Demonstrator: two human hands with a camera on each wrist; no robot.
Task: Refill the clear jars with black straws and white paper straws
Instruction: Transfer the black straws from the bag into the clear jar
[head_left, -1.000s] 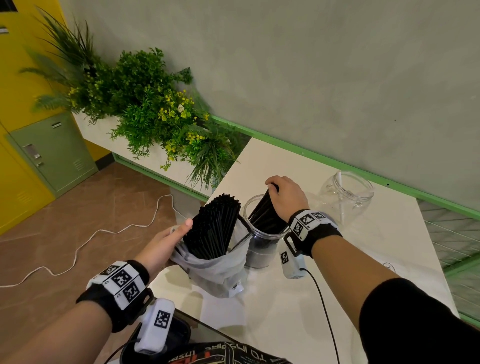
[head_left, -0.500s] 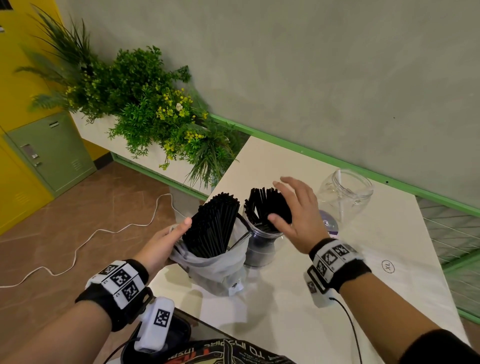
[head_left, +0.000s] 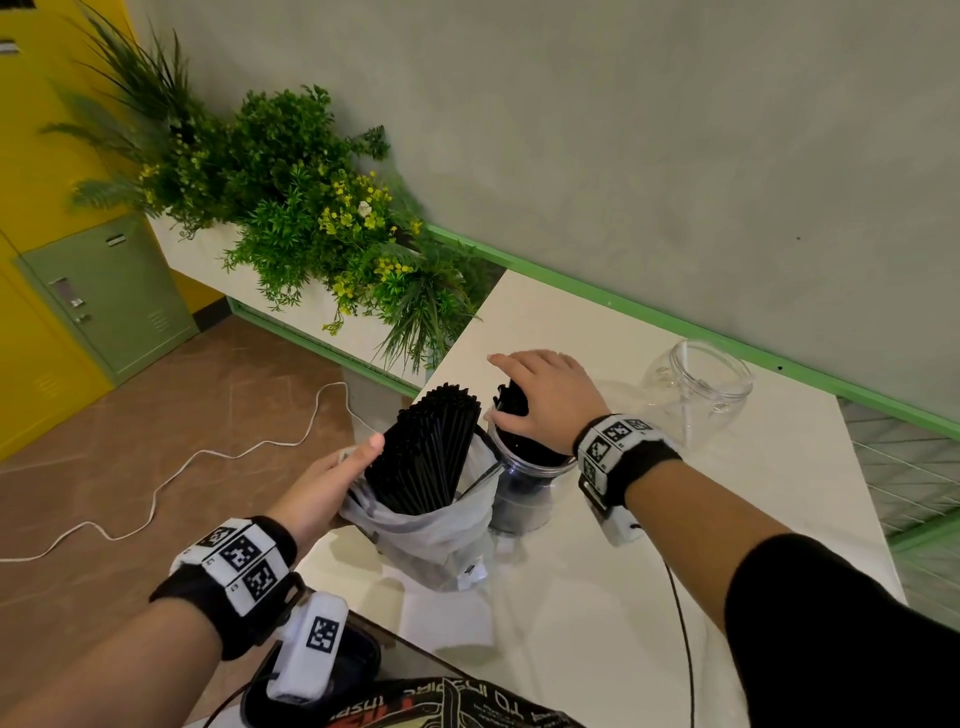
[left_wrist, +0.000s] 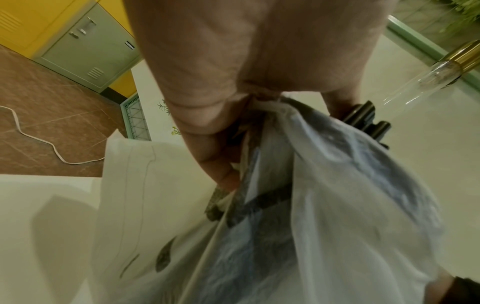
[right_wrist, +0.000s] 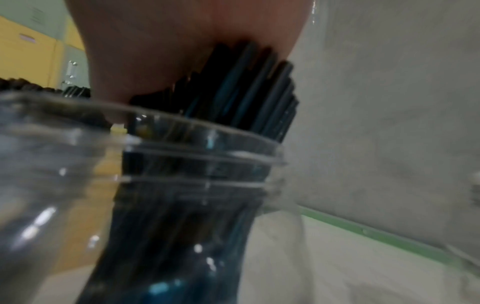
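Note:
A clear jar (head_left: 524, 493) (right_wrist: 194, 164) stands on the white table (head_left: 571, 597), packed with black straws (head_left: 511, 402) (right_wrist: 246, 98). My right hand (head_left: 540, 395) (right_wrist: 168, 51) lies palm down on the straw tops with straight fingers. Left of the jar, a white plastic bag (head_left: 431, 535) (left_wrist: 337, 205) holds a thick bundle of black straws (head_left: 423, 452). My left hand (head_left: 353, 462) (left_wrist: 221, 148) pinches the bag's left edge. A second clear jar (head_left: 696, 384) stands at the back right with one white straw in it.
A planter of green plants (head_left: 311, 228) sits past the table's left end. A white cable (head_left: 182, 467) runs over the brown floor. The grey wall with a green strip (head_left: 649, 317) bounds the table's far side. A dark printed item (head_left: 441, 706) lies at the near edge.
My right hand let go of the straws in the jar, lifted off open to the right, and now lies flat on their tops. The left hand and bag have stayed put.

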